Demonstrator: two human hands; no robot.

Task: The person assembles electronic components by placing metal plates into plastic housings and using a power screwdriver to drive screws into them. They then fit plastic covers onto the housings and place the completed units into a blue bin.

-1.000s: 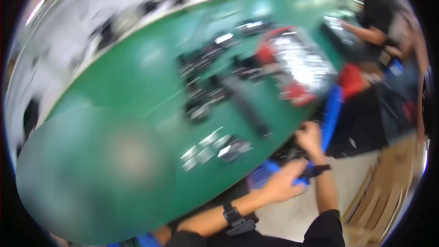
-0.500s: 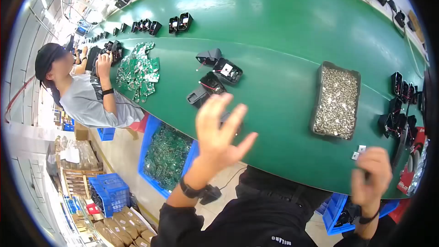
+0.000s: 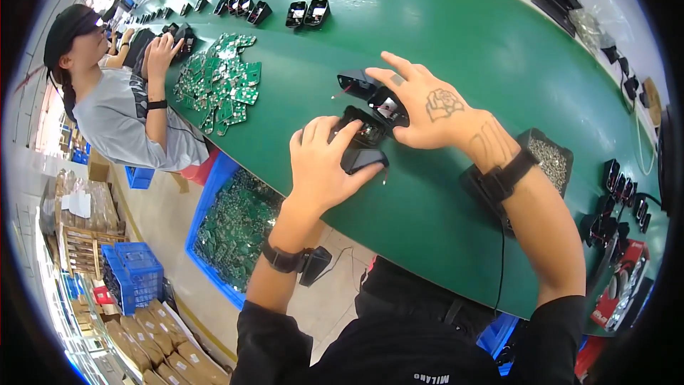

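Note:
A small cluster of black plastic housings lies on the green table in front of me. My left hand reaches over the nearer pair, its fingertips on an open black housing with wires inside and its thumb beside a dark grey housing. My right hand spans the housing with a white label inside, thumb at its near end and fingers at its far end. Another dark housing with a thin red wire touches the cluster at the back.
Green circuit boards are heaped at left, beside a seated co-worker. A blue crate of boards stands below the table edge. The tray of small metal parts is partly behind my right forearm. More black housings sit far right.
My right hand has swung from the far right near two small white pieces to the housing cluster. My left hand has lowered from above onto the housings. The view has shifted.

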